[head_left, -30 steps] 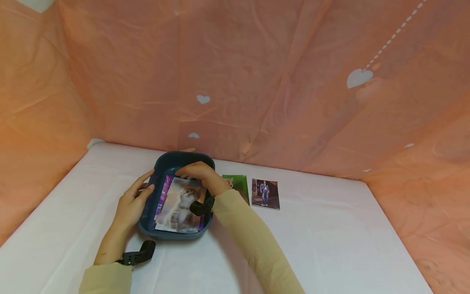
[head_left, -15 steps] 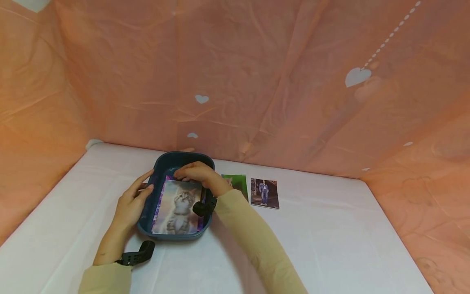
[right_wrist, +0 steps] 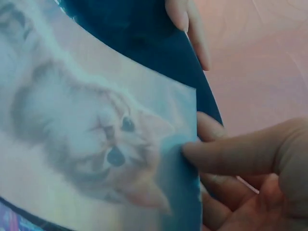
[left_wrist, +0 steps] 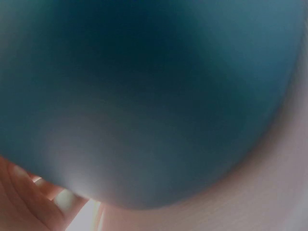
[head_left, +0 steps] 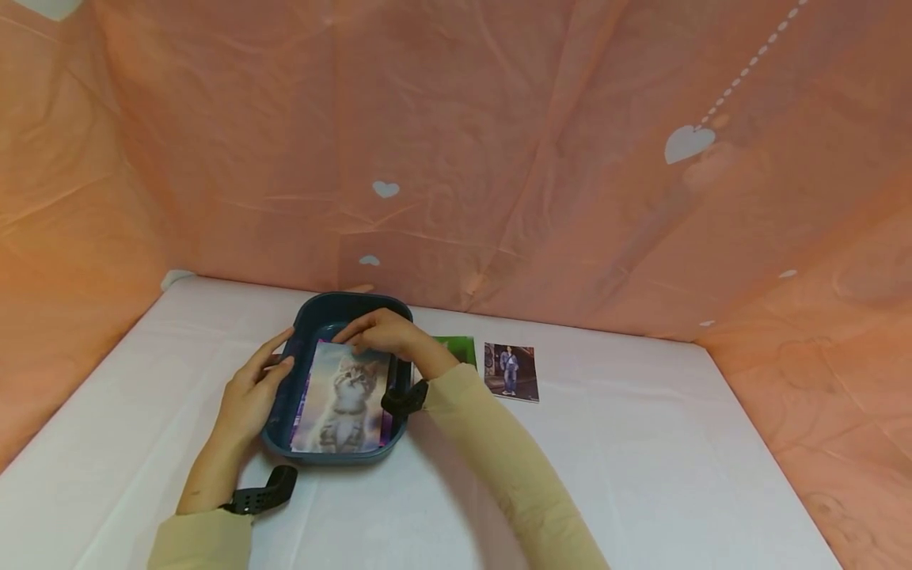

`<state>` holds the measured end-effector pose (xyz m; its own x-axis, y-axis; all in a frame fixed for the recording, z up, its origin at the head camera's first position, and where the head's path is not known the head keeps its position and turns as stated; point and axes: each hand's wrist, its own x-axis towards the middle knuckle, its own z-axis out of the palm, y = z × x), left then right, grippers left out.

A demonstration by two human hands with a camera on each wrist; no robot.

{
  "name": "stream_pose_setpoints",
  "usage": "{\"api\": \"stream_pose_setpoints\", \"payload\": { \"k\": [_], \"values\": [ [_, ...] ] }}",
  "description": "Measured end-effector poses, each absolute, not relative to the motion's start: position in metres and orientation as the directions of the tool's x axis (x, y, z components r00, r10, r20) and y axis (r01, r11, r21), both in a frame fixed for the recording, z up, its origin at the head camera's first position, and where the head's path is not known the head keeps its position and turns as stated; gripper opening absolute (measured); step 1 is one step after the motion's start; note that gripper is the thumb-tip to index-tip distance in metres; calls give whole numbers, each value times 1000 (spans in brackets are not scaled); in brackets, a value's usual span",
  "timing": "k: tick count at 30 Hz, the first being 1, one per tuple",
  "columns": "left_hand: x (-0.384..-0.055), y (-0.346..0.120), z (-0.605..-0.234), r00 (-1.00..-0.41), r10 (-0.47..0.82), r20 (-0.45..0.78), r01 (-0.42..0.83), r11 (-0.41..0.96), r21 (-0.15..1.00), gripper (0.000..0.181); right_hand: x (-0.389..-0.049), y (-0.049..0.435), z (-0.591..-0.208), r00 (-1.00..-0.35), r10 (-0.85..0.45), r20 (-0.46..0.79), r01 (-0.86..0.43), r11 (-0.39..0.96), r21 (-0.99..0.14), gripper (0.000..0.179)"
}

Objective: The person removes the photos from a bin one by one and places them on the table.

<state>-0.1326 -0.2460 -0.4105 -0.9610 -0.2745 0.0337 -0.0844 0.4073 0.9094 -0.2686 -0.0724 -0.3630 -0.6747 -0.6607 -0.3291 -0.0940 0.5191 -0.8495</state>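
A photo card of a kitten (head_left: pixel 349 404) lies over other purple-edged cards in a dark blue tray (head_left: pixel 335 457). My right hand (head_left: pixel 388 332) pinches the kitten card at its far edge. In the right wrist view the thumb (right_wrist: pixel 231 154) is on top, with fingers behind the card, and the card bends slightly. My left hand (head_left: pixel 245 400) holds the tray's left wall, its thumb and a finger at the rim. The tray fills most of the left wrist view, blurred, with part of the left hand (left_wrist: pixel 33 202) at the lower left.
To the right of the tray lie a green picture card (head_left: pixel 459 348), partly behind the right forearm, and a card (head_left: pixel 511 372) showing a standing person. A white cloth (head_left: pixel 641 459) covers the table. An orange curtain (head_left: pixel 499 158) encloses the back and sides.
The kitten card has straightened within the tray, now covering more of the purple card beneath. My right hand shifts slightly at its far edge. The left hand keeps its place on the tray.
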Motion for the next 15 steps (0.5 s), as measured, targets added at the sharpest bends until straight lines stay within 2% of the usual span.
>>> {"api": "stream_pose_setpoints", "payload": {
  "k": [9,15],
  "values": [
    [-133,-245,-409,-963,-270,23,-94,411,907,49,-272,-65,-363,-702,-677,-221,-107,407,-907,26],
    [-132,-246,-411,-962,-271,23,-96,417,904,49,-273,-61,-360,-710,-679,-188,-122,381,-917,24]
  ]
}}
